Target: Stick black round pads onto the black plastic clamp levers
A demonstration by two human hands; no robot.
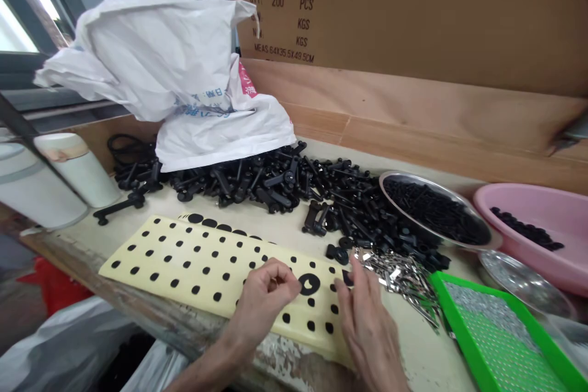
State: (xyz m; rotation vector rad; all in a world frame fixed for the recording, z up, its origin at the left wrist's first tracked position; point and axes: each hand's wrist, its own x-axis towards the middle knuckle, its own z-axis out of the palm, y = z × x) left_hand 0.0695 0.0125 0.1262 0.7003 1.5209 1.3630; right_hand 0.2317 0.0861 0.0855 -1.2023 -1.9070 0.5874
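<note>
A yellow sheet (209, 257) with rows of small black dots lies along the front of the table. On its right part rests a black ring-like piece (309, 284) with a pale centre. My left hand (269, 291) is just left of that piece, fingers curled together over the sheet; whatever they pinch is too small to make out. To the right of the piece, my right hand (365, 318) hovers over the sheet's right end, its fingers extended. A dark piece (348, 277) shows partly behind its fingers.
Black plastic parts (275, 180) are heaped behind the sheet under a white sack (156, 55). Metal pieces (399, 272), a steel bowl (487, 239), a pink basin (569, 208) and a green tray (463, 331) stand right. Pale bottles (87, 171) are left.
</note>
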